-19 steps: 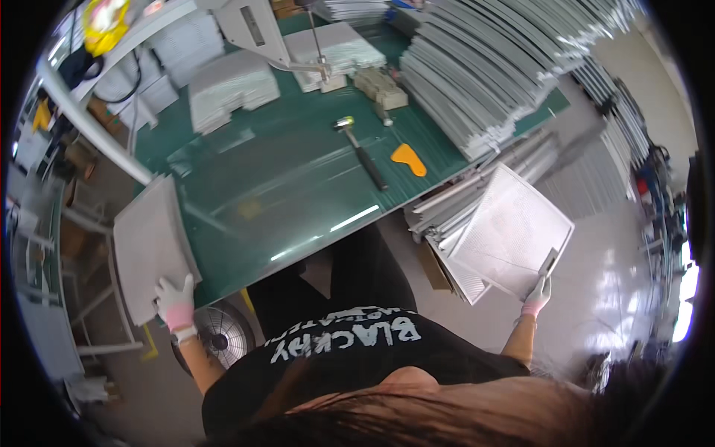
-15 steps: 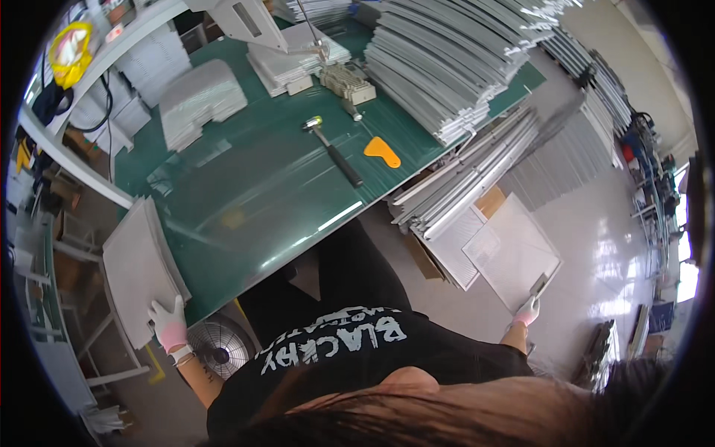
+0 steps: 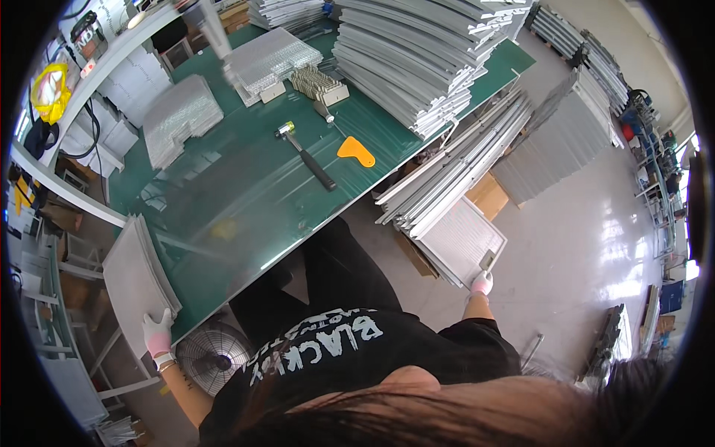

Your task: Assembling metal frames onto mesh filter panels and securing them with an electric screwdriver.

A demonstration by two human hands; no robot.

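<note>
Right fingers (image 3: 484, 277) pinch a panel (image 3: 463, 237) near a cardboard box (image 3: 486, 196), contents hidden; left fingers (image 3: 166, 316) spread on sheets (image 3: 132, 276).

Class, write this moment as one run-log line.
left hand: touching pale sheets | right hand: holding framed panel by corner | green table: hammer, orange scraper

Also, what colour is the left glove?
White on the fingers, pink toward the wrist; the head view shows the left glove best.
</note>
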